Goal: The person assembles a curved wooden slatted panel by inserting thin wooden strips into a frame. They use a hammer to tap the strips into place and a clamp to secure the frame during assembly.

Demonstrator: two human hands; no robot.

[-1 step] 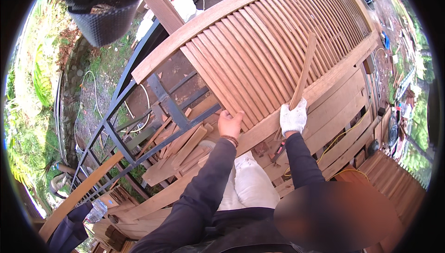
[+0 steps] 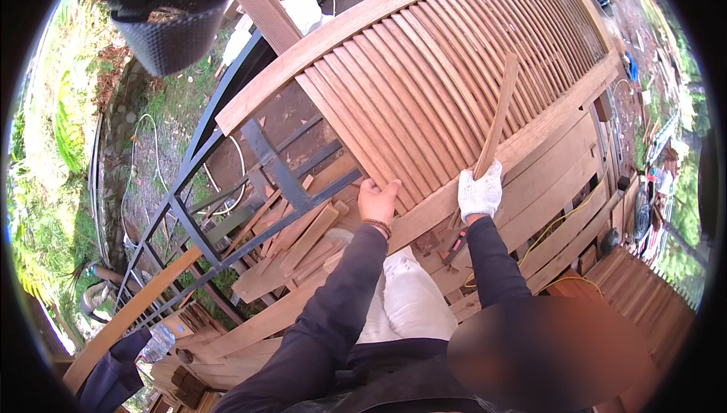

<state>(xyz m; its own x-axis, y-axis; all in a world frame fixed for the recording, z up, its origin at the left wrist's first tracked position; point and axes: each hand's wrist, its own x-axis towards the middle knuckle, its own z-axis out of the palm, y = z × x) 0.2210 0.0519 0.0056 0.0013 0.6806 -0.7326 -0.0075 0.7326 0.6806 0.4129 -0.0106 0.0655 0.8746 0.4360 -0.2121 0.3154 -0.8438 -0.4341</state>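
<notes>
A louvered wooden panel (image 2: 454, 57) lies in front of me, its slats set side by side between two long frame rails (image 2: 522, 144). My left hand (image 2: 378, 199), bare with a bracelet at the wrist, is closed at the near end of the endmost slat (image 2: 333, 131), the thumb on the slat and the fingers partly hidden. Beside it to the right, my right hand (image 2: 480, 192) wears a white glove and is wrapped round a loose wooden slat (image 2: 500, 114). That slat points up and away over the panel. Past the endmost slat, the frame is open on the left.
Dark metal framing (image 2: 284, 178) runs beneath the panel, with wood offcuts (image 2: 310, 239) heaped nearby. Wide boards (image 2: 556, 174) lie along the near right side, with a yellow cord (image 2: 556, 220) across them. A plastic bottle (image 2: 157, 343) is at lower left.
</notes>
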